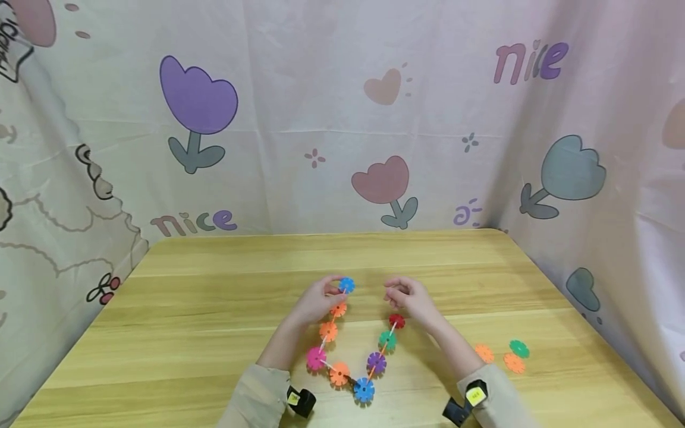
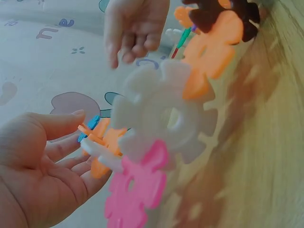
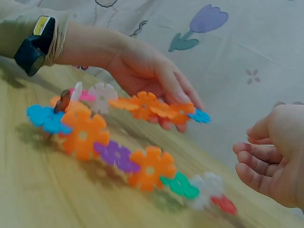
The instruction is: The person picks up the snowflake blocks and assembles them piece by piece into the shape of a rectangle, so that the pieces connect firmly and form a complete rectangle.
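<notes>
A chain of notched plastic snowflake discs, slotted into one another, forms a U on the table. My left hand pinches the left arm of the U near its tip, between thumb and fingers. A blue disc sticks out past those fingertips. Orange, white and pink discs follow, seen large in the left wrist view. On the other side, the chain ends in a red disc, beside a white one. My right hand hovers just beyond that red end, fingers loosely bent, holding nothing.
Loose discs lie to the right of my right forearm: an orange one, a green one and another orange one. The wooden table meets a printed curtain at its far edge.
</notes>
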Demonstrator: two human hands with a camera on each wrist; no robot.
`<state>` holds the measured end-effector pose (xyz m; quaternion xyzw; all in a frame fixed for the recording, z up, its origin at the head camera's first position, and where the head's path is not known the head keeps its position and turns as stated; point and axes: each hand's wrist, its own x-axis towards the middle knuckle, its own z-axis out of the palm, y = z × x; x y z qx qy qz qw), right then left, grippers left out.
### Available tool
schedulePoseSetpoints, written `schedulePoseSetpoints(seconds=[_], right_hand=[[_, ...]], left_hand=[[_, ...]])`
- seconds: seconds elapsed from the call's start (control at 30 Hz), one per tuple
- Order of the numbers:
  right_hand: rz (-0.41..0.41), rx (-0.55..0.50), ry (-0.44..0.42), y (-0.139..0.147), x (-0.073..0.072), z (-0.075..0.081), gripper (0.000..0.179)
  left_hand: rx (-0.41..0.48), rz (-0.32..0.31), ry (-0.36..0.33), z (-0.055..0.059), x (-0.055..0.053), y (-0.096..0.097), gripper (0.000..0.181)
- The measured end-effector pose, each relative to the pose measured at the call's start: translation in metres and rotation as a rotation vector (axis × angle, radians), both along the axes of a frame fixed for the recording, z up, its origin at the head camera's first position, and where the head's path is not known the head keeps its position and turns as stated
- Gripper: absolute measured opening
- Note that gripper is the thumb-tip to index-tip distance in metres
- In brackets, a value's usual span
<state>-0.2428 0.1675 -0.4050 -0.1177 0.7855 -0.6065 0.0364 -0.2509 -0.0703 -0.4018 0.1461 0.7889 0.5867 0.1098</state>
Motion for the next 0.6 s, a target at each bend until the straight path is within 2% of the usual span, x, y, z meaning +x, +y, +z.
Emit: schedulePoseSetpoints(seconds=[0.27,0.47,0.6], right_hand=[[-0.126,0.113,0.044,0.051,0.032,0.003,0.031],[-0.203,0.160,0.018,0.092,0.057,0.004,0.037],[-0.210,0.322,0.027,0.120,0.069,0.000,0.040]], left_hand=[[0.028,0.037,-0.013,0.000,-0.001,-0.002,0.048],[0.028,0.095,-0.016,-0.001,-0.002,-0.002,0.049],[0.042,0.112,-0.023,-0.001,-0.003,-0.001,0.049]])
